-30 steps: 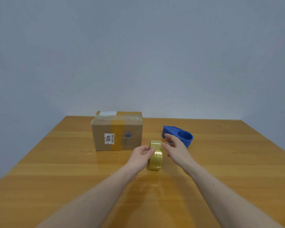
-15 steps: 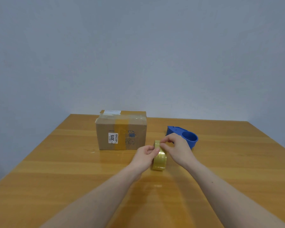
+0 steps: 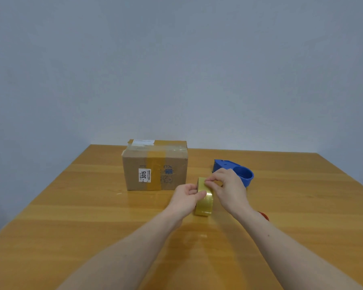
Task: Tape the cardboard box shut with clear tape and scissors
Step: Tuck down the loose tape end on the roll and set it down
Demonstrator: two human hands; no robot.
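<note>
A roll of clear yellowish tape (image 3: 204, 203) stands on edge on the wooden table (image 3: 92, 216). My left hand (image 3: 186, 198) grips the roll's left side, thumb on its outer face. My right hand (image 3: 228, 189) is at the roll's top, fingertips pinched on the tape's surface. The cardboard box (image 3: 155, 165) sits behind and to the left, flaps down, with a tape strip down its front and a white label reading 3015. No scissors are in view.
A blue tape dispenser (image 3: 242, 173) lies on the table just behind my right hand. The table ends against a plain grey wall. Its left and right edges angle outward toward me.
My right hand moved from beside the roll onto its top and pinched the tape. The left hand kept its grip on the roll, which has tipped slightly. The view shifted a little.
</note>
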